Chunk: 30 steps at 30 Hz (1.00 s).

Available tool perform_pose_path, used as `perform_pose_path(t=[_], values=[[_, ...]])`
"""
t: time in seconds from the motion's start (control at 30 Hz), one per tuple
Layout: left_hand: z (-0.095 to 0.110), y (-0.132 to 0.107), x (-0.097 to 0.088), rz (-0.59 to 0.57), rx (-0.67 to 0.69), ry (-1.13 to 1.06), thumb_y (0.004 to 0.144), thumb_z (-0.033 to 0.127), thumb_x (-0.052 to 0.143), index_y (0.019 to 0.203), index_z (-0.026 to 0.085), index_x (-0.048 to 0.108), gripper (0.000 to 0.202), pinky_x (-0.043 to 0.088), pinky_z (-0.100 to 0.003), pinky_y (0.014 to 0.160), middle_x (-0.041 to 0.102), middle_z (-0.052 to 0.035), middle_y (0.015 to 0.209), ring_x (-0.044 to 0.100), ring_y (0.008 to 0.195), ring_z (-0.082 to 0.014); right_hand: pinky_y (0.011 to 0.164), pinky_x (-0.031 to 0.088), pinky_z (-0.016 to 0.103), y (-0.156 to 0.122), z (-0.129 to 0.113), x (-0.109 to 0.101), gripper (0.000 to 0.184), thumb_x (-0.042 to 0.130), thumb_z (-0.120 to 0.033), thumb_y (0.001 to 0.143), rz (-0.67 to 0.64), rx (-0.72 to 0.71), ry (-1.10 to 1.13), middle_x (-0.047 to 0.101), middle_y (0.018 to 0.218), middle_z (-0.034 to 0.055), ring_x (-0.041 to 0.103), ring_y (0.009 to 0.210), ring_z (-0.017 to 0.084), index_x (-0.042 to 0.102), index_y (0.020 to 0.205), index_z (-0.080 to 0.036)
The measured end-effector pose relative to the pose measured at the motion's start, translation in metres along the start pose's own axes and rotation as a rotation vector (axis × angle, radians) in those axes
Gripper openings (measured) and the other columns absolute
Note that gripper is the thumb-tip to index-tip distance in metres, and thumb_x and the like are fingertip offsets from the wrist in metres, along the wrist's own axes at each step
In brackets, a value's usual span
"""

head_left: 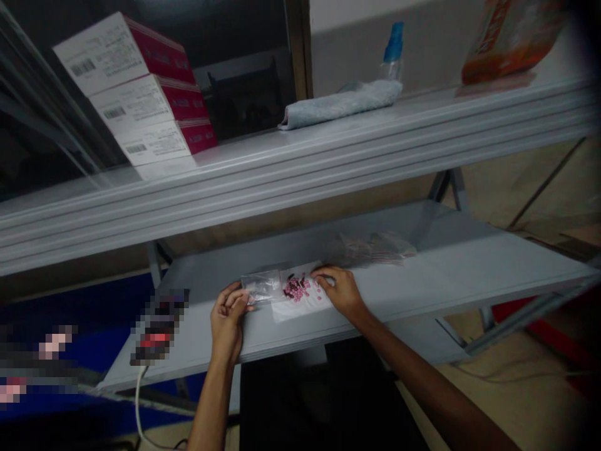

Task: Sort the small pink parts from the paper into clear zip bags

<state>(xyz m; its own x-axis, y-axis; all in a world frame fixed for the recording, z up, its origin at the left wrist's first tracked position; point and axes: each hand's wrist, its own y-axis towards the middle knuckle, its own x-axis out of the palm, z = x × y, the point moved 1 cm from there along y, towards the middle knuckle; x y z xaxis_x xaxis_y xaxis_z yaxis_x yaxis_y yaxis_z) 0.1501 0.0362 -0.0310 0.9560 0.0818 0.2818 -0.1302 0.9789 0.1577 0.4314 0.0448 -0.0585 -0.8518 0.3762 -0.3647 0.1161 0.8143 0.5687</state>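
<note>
Three stacked white-and-red boxes stood on the upper shelf at upper left of the frame. Lower on the left, a pixelated device lay on the lower shelf, and a white cable was run down from it. At bottom centre, the left hand was raised at the shelf's front edge, its fingers curled narrowly and pinching the end of a clear bag. Just right of the bag, a white sheet was laid on the shelf, with pink pellets heaped on it and some dark ones among them. The right hand was placed at the sheet's upper right, with its fingers extended against the sheet and nothing gripped. Farther right, crumpled plastic bags were left on the shelf. At top right, a folded gray towel, a blue-capped spray bottle and an orange packet were set along the upper shelf.
</note>
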Motion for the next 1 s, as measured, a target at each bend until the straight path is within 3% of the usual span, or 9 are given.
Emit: perform_pose_path(t=[0.17, 0.3, 0.4, 0.5, 0.6, 0.67, 0.73, 0.9, 1.0], values=[[0.001, -0.012, 0.002, -0.016, 0.012, -0.069, 0.069, 0.022, 0.083, 0.117, 0.02, 0.063, 0.052, 0.056, -0.022, 0.071, 0.068, -0.0014, 0.094, 0.067, 0.075, -0.0114, 0.081, 0.052, 0.036, -0.003, -0.023, -0.004, 0.017, 0.057, -0.027, 0.089, 0.059, 0.011, 0.064, 0.074, 0.094, 0.0088, 0.068, 0.084, 0.022, 0.072, 0.093, -0.018], [0.0, -0.022, 0.011, -0.089, 0.006, 0.062, 0.068, 0.022, 0.084, 0.108, 0.018, 0.064, 0.045, 0.056, -0.026, 0.075, 0.07, -0.0008, 0.082, 0.068, 0.073, -0.0142, 0.065, 0.055, 0.029, -0.013, -0.052, 0.006, 0.036, 0.062, -0.038, 0.088, -0.207, 0.154, 0.4, 0.072, 0.095, 0.0067, 0.069, 0.075, 0.018, 0.063, 0.118, -0.018], [0.002, -0.027, 0.017, -0.159, -0.004, 0.222, 0.067, 0.023, 0.084, 0.103, 0.017, 0.066, 0.041, 0.055, -0.028, 0.075, 0.072, -0.0033, 0.079, 0.07, 0.074, -0.0175, 0.054, 0.052, 0.025, -0.019, -0.064, 0.008, 0.028, 0.063, -0.039, 0.086, -0.296, 0.226, 0.456, 0.068, 0.075, 0.0017, 0.064, 0.059, 0.015, 0.066, 0.104, -0.018], [0.004, -0.028, 0.017, -0.207, -0.005, 0.269, 0.072, 0.027, 0.08, 0.107, 0.016, 0.066, 0.04, 0.056, -0.031, 0.076, 0.074, -0.0062, 0.084, 0.071, 0.076, -0.0194, 0.06, 0.052, 0.028, -0.014, -0.061, -0.012, 0.016, 0.06, -0.033, 0.087, -0.106, 0.144, 0.189, 0.069, 0.074, 0.0029, 0.064, 0.061, 0.016, 0.068, 0.09, -0.019], [0.002, -0.027, 0.013, -0.222, 0.008, 0.237, 0.079, 0.031, 0.075, 0.107, 0.016, 0.066, 0.033, 0.057, -0.032, 0.075, 0.074, -0.0067, 0.087, 0.072, 0.075, -0.0192, 0.086, 0.052, 0.039, 0.0, -0.047, -0.055, 0.012, 0.059, -0.028, 0.087, 0.238, -0.063, -0.218, 0.071, 0.095, 0.0103, 0.067, 0.089, 0.025, 0.066, 0.09, -0.019], [-0.001, -0.027, 0.012, -0.232, -0.003, 0.236, 0.08, 0.033, 0.073, 0.104, 0.016, 0.067, 0.03, 0.058, -0.031, 0.073, 0.073, -0.0067, 0.087, 0.072, 0.074, -0.0189, 0.099, 0.045, 0.044, 0.011, -0.031, -0.082, 0.013, 0.056, -0.025, 0.088, 0.338, -0.135, -0.408, 0.069, 0.111, 0.0139, 0.062, 0.108, 0.029, 0.065, 0.094, -0.019], [-0.003, -0.027, 0.012, -0.248, -0.015, 0.262, 0.08, 0.033, 0.073, 0.101, 0.016, 0.068, 0.027, 0.058, -0.031, 0.071, 0.074, -0.0071, 0.088, 0.072, 0.074, -0.0187, 0.103, 0.042, 0.046, 0.022, -0.012, -0.1, 0.02, 0.053, -0.021, 0.086, 0.297, -0.157, -0.544, 0.065, 0.123, 0.0146, 0.058, 0.117, 0.03, 0.064, 0.103, -0.018], [-0.004, -0.026, 0.013, -0.249, -0.014, 0.297, 0.08, 0.034, 0.073, 0.096, 0.015, 0.07, 0.024, 0.057, -0.03, 0.069, 0.075, -0.0084, 0.087, 0.071, 0.072, -0.0182, 0.099, 0.045, 0.04, 0.032, 0.021, -0.1, 0.042, 0.046, -0.011, 0.078, -0.154, -0.122, -0.707, 0.068, 0.116, 0.0144, 0.064, 0.105, 0.027, 0.062, 0.117, -0.012], [-0.004, -0.026, 0.012, -0.26, -0.012, 0.308, 0.081, 0.034, 0.072, 0.096, 0.016, 0.071, 0.024, 0.057, -0.03, 0.068, 0.076, -0.0086, 0.086, 0.071, 0.072, -0.0185, 0.109, 0.037, 0.047, 0.033, 0.02, -0.085, 0.043, 0.048, -0.013, 0.08, -0.115, -0.174, -0.754, 0.059, 0.134, 0.0156, 0.052, 0.126, 0.031, 0.062, 0.12, -0.014]])
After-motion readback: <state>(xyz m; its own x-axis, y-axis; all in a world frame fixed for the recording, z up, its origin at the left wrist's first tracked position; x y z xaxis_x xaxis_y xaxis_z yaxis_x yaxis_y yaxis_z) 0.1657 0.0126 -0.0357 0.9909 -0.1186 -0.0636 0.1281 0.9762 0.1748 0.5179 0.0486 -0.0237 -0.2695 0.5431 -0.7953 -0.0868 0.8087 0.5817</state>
